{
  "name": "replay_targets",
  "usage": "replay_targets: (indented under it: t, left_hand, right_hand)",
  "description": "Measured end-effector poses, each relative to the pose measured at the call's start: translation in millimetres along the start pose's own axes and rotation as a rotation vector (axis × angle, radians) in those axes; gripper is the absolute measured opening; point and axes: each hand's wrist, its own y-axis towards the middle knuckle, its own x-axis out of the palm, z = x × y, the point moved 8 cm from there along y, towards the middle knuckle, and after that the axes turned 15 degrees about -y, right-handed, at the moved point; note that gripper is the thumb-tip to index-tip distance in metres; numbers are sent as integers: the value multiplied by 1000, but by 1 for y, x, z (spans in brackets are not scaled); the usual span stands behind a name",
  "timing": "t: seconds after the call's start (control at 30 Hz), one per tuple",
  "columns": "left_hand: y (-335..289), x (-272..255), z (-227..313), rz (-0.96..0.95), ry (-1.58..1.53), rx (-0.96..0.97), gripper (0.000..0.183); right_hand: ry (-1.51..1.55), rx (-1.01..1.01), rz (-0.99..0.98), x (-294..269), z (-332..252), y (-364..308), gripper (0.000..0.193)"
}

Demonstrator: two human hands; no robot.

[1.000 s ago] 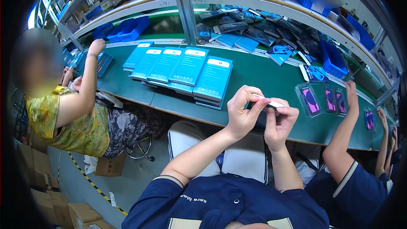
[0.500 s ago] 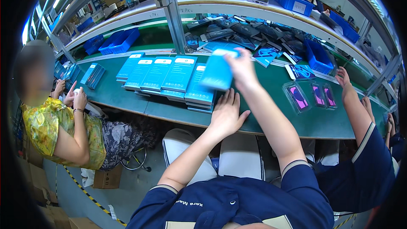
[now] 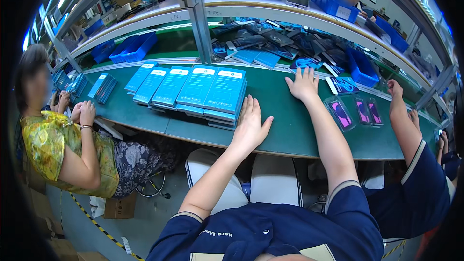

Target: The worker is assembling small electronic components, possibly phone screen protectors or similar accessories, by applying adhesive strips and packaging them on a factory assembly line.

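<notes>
Flat blue boxes (image 3: 224, 89) stand in several neat stacks across the middle of the green bench. My left hand (image 3: 251, 124) rests beside the right end of the nearest stack, fingers stretched and thumb apart, with nothing in its grip. Farther right, my right hand (image 3: 304, 85) reaches over the bench with spread fingers, also holding nothing. A dark-and-blue box (image 3: 342, 85) lies just right of it, and beyond its fingertips is a loose heap of dark and blue packages (image 3: 285, 38).
Clear trays with pink pieces (image 3: 339, 114) lie on the right, near a co-worker's hand (image 3: 395, 88). An empty blue bin (image 3: 362, 67) stands behind. A metal post (image 3: 200, 34) rises at the back under a white shelf (image 3: 270, 7). Another person (image 3: 72, 150) sits at the left.
The blue box my right hand carried now lies on the nearest stack, let go. That hand has moved right toward the heap; my left hand has shifted slightly left.
</notes>
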Motion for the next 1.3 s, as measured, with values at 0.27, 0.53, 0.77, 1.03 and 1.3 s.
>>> replay_targets:
  t: [0.27,0.53,0.77,1.03,1.3]
  left_hand:
    - [-4,-32,-22,29,18,-57,80]
    - [-3,-52,-36,53,27,-193,85]
    - [-29,1,35,-282,298,176,96]
    - [-19,-32,81,-501,-188,303,37]
    - [-31,14,54,-545,229,477,100]
  right_hand:
    - [33,-346,73,-57,-63,-130,64]
    - [844,-482,67,-72,-28,-163,46]
    - [-22,6,380,-13,98,-164,55]
    - [360,-16,353,-37,99,-195,34]
    - [885,-82,143,-24,102,-183,48]
